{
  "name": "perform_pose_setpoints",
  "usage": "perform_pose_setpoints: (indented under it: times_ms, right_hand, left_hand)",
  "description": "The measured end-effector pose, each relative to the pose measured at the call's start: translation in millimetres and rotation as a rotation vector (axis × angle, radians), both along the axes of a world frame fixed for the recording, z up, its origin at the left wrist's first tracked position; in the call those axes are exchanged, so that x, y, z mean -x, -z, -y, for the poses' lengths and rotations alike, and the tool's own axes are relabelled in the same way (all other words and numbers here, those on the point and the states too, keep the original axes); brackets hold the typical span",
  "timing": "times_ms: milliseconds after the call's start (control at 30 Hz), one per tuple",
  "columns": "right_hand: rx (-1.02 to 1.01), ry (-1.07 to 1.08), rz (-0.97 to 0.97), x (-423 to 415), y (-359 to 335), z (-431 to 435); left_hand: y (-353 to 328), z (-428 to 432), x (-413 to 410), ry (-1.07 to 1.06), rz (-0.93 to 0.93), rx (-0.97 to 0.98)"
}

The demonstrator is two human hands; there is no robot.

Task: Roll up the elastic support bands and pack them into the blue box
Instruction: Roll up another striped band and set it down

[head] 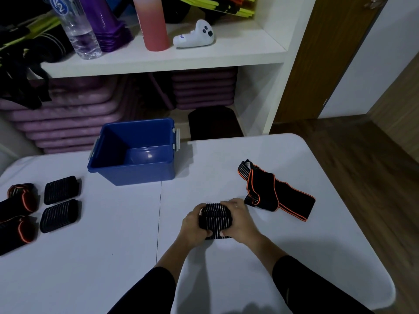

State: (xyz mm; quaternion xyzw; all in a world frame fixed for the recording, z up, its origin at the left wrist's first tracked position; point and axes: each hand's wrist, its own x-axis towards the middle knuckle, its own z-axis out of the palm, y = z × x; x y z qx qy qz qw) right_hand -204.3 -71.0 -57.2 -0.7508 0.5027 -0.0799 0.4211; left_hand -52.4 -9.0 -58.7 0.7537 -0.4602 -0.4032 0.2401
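A black band with thin white stripes (pixel 215 218) is rolled into a thick bundle on the white table (pixel 113 245). My left hand (pixel 195 225) grips its left end and my right hand (pixel 238 219) grips its right end. The blue box (pixel 136 152) stands open behind, with nothing visible inside. An unrolled black band with orange edging (pixel 274 191) lies to the right. At the left edge sit two rolled striped bands (pixel 60 203) and two rolled orange-edged bands (pixel 18 211).
A white shelf unit (pixel 163 57) stands behind the table with a water bottle (pixel 77 30), a pink bottle (pixel 152 21), a white controller (pixel 197 36) and purple cones. Purple mats (pixel 68 114) are stacked below. The table's right edge drops to a wooden floor (pixel 362 155).
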Motion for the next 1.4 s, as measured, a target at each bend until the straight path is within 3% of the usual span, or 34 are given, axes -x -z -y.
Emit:
perform_pose_setpoints:
  times_ms: [333, 600, 800, 1200, 1400]
  right_hand:
    - [0.144, -0.043, 0.026, -10.3, -11.9, -8.7]
    - [-0.237, 0.031, 0.343, -43.0, -27.2, -18.0]
    - [-0.296, 0.061, 0.387, -115.9, -39.2, -50.1]
    - [-0.259, -0.103, 0.268, -314.3, -12.3, -161.0]
    - [-0.217, -0.043, 0.228, -364.1, 5.5, -178.7]
  left_hand:
    - [-16.8, -11.5, -5.7, -0.101, 0.018, 0.108]
    - [-35.7, -48.5, -42.8, -0.309, -0.201, 0.166]
    - [-42.2, -91.9, -90.2, -0.567, -0.294, 0.242]
    - [-35.6, -207.6, -244.7, -0.882, -0.096, 0.281]
    - [-18.0, -218.9, -293.4, -0.83, -0.037, 0.208]
